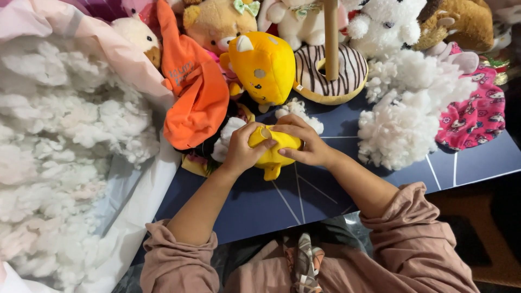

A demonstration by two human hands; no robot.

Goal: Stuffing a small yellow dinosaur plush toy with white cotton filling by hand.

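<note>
From the head view, both hands meet on a small yellow plush toy [274, 147] just above the dark blue tabletop [325, 201]: the left hand [243, 147] has its grip wrapped around the toy's left side, and the right hand [305, 142] pinches its top and right side. White stuffing [404, 116] lies heaped to the right, a larger yellow plush [264, 66] and an orange cloth [195, 92] sit just behind, and a big bag of stuffing [65, 152] fills the left.

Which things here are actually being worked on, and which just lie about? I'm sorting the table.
In hand:
left hand
right hand
small yellow plush toy, held by both hands
white stuffing pile

Lying about:
orange cloth
large yellow plush
striped plush doughnut
pink patterned fabric
</note>
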